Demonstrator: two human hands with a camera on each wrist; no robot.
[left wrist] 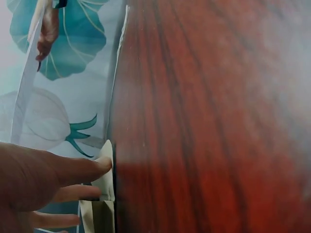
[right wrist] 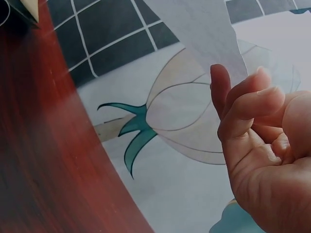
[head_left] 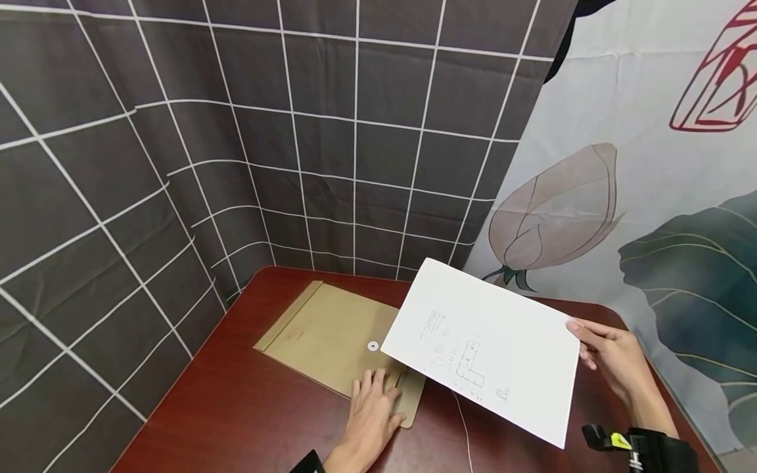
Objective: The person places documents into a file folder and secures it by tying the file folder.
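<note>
My right hand (head_left: 615, 358) pinches a white paper (head_left: 520, 322) by its right edge, thumb on top. Faint print and an L-shaped drawing show on its upper face. The paper is tilted and held above the table, its left corner overlapping a brown kraft document envelope (head_left: 319, 328). My left hand (head_left: 367, 420) rests on the envelope's near right end, at the flap, fingers spread and fairly straight. In the left wrist view the thumb touches the flap (left wrist: 108, 179). A white round button sits on the envelope. The right wrist view shows curled fingers (right wrist: 243, 107) at the paper's edge (right wrist: 204, 34).
The dark red wooden table (head_left: 236, 394) has rounded far corners. A thin white string (head_left: 464, 427) trails over it from under the paper. Behind stand a grey grid-patterned curtain (head_left: 319, 144) and a white cloth (head_left: 627, 98) with a lotus print.
</note>
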